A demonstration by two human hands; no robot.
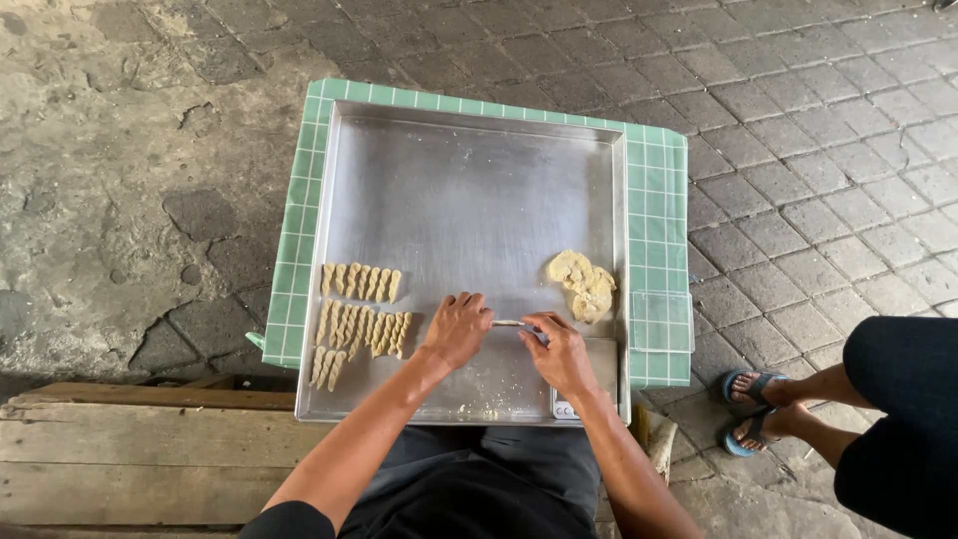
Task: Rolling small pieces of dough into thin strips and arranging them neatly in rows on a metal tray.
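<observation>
Both hands, left (457, 327) and right (559, 351), pinch a dough strip (508, 322) over the metal tray (469, 180).

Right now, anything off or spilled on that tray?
Nothing serious. Crumbs of dough are scattered on the tray near its front edge. The shaped pieces lie in rows, though the front row is short. Both hands, left and right, hold one thin strip between them.

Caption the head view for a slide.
Both hands stretch a dough strip over a metal tray beside shaped rows.
</observation>
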